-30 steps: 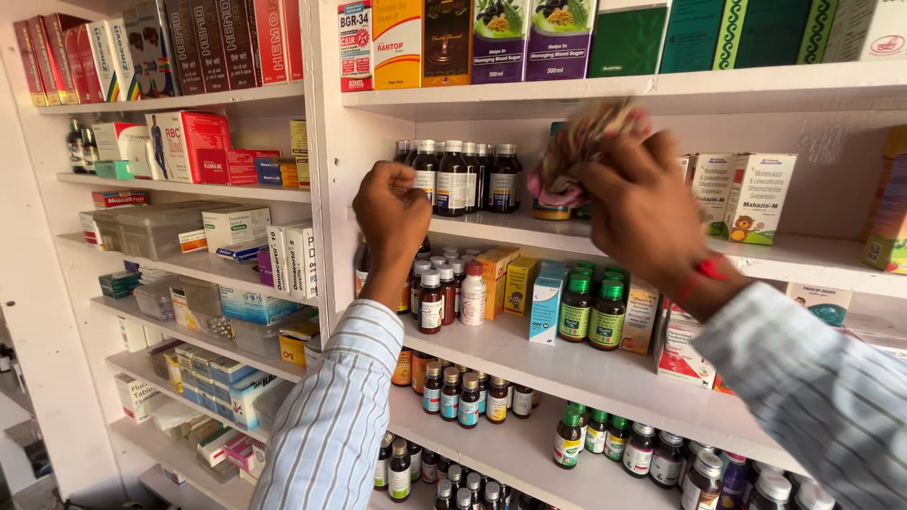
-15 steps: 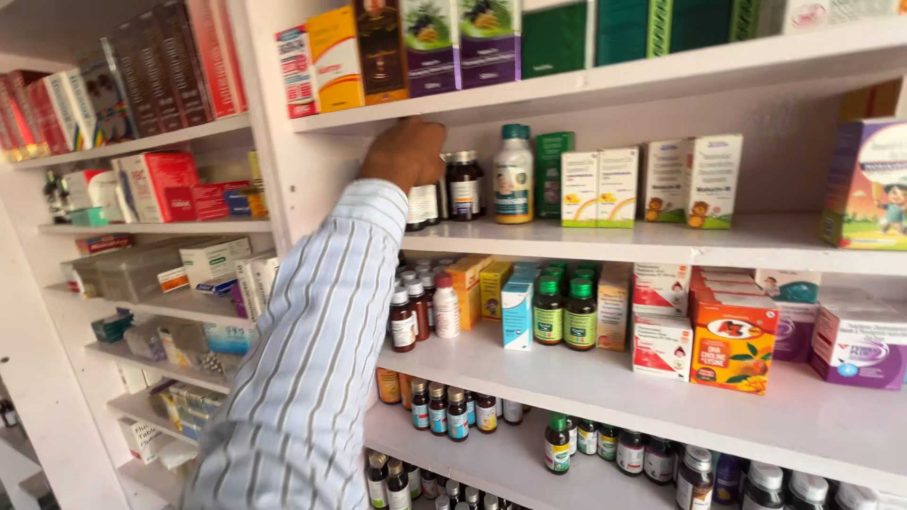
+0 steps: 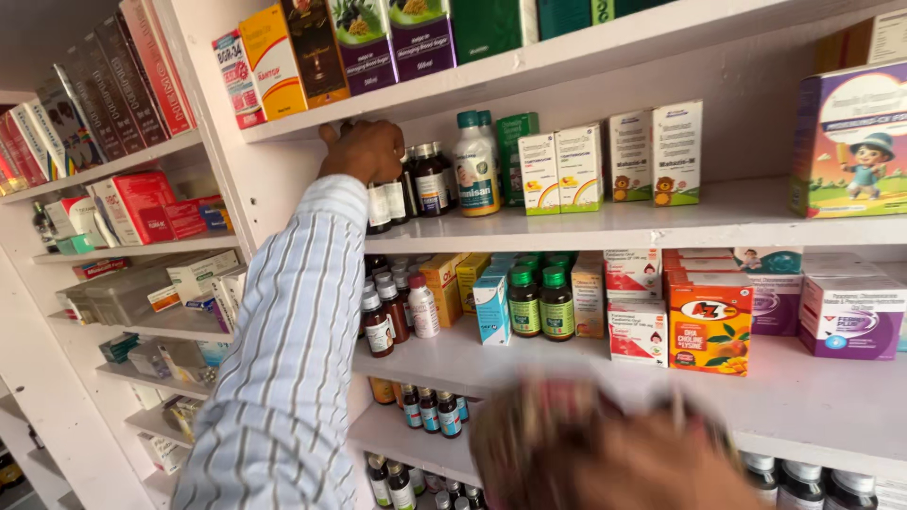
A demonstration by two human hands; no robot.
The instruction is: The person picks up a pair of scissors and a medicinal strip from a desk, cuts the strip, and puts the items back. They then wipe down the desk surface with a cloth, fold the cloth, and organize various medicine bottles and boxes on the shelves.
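The left hand [image 3: 364, 151], in a blue-and-white striped sleeve [image 3: 283, 359], reaches into the upper white shelf [image 3: 586, 227] and rests on the dark brown glass bottles [image 3: 430, 179] at its left end; whether its grip closes on one cannot be told. The right hand [image 3: 605, 453] is a blur at the lower edge, its grip unreadable. A white plastic bottle with a teal cap [image 3: 475, 165] stands just beside the brown bottles.

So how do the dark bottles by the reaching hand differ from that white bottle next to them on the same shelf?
The dark bottles are brown with black caps; the white bottle has a teal cap. The white bottle stands taller than the dark bottles. The left hand is at the dark bottles, partly hiding them, while the white bottle stands apart from it, fully in view. Both kinds stand upright and carry paper labels.
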